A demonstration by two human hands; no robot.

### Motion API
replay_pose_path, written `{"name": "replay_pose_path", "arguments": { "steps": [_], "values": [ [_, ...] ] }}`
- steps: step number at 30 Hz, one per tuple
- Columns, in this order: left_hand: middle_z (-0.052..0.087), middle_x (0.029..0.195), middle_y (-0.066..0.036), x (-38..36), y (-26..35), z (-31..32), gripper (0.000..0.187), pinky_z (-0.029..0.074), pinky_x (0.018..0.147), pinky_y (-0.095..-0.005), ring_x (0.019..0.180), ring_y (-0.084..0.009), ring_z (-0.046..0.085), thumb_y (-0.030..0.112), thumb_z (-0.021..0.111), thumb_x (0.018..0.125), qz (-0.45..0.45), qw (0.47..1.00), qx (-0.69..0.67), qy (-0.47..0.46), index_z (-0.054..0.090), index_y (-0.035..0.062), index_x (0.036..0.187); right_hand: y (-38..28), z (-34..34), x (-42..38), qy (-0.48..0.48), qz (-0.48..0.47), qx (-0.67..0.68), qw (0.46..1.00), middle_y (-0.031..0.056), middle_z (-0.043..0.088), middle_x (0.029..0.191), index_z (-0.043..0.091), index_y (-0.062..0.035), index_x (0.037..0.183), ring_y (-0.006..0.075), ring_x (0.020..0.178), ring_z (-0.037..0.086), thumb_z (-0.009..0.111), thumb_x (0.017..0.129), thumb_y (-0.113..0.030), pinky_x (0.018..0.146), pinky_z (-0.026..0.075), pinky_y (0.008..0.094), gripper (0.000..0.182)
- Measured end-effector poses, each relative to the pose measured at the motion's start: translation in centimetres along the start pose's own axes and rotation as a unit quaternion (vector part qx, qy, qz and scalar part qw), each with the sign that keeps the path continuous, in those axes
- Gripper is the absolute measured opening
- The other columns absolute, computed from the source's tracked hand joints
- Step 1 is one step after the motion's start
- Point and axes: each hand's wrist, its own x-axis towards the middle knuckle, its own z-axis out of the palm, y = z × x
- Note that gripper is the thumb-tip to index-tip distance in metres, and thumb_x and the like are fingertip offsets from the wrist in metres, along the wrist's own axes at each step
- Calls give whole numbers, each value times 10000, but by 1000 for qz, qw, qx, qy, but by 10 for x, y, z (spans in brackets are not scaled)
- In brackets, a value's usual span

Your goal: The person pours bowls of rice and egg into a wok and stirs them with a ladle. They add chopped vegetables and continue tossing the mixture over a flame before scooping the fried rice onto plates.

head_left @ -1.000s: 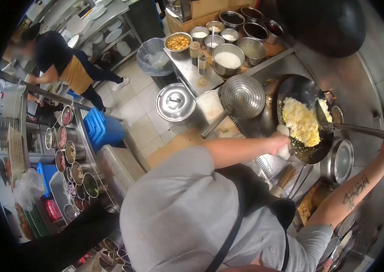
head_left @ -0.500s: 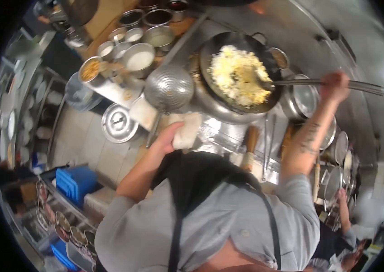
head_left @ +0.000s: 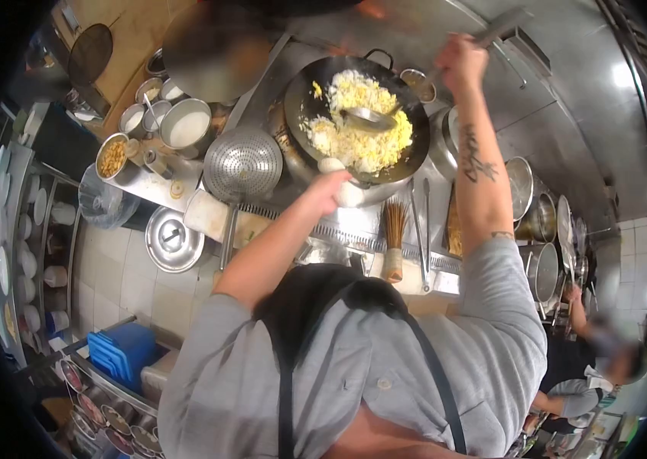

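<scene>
Steel wall curves round the right of the head view, and a worktop set with pans and bowls runs along the left. Between them sits a dark wok, its inside holding loose white and yellow food, seemingly rice with egg, piled mostly at the middle and near side, with a few bits up the left wall.

One hand, the left, is closed round a white cloth at the near rim; whatever grip lies under the cloth is hidden. Up beyond the wok's right side, the right hand is wrapped tightly about the shaft of a ladle, whose bowl rests amid the food.

Good handling here, I judge, means keeping the cloth folded thick between palm and hot metal, its loose end clear of the burner, and holding the rim steady against each push. The ladle works best low along the wall, turning food from beneath and pressing clumps apart with its back, while gathering the stray bits inward. Short strokes should keep grains from spilling toward the strainer and brush just outside.
</scene>
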Motion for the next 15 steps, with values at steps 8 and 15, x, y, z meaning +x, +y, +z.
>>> {"name": "replay_pose_path", "arguments": {
  "steps": [8, 15],
  "values": [
    [624, 1059, -182, -10, 3, 18, 264, 567, 764, -526, 987, -349, 640, 142, 495, 878, -74, 997, 8, 15, 536, 10, 1102, -15, -38, -60, 80, 12, 9, 997, 14, 453, 555, 522, -67, 703, 163, 433, 441, 585, 872, -144, 417, 381, 345, 196],
    [577, 1078, -219, -77, -19, 42, 215, 551, 737, -615, 946, -411, 633, 80, 445, 905, -32, 996, -50, 61, 421, 12, 1108, -65, 12, -48, 82, 113, -64, 988, -37, 387, 518, 498, -121, 659, 108, 400, 343, 572, 845, -188, 374, 264, 288, 211]
  ]
}}
